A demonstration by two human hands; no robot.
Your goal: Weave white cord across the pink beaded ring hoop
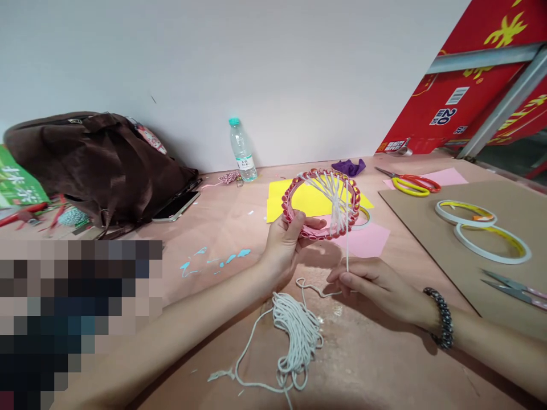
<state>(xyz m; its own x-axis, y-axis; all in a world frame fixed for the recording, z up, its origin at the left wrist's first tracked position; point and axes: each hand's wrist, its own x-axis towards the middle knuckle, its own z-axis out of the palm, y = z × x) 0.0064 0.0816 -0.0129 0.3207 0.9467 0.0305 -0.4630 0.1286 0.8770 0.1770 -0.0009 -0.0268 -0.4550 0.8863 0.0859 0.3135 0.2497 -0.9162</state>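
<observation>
Gripping one red-edged ring (285,199) by its lower-left rim at the centre of the frame, our left hand (290,236) holds it above the table (205,319). Its open face points toward us, its longer axis running left to right, with white strands crossing its right half. Below, our right hand (371,285) pinches one taut white cord (347,250) that drops straight from the ring's right side. One skein (297,336) lies at bottom centre. We count three tape rolls (491,261), two on the brown board (423,239) at right and one behind the ring; two pairs of scissors (412,183), at upper right and the right edge; and one bottle (243,154), upper centre.
</observation>
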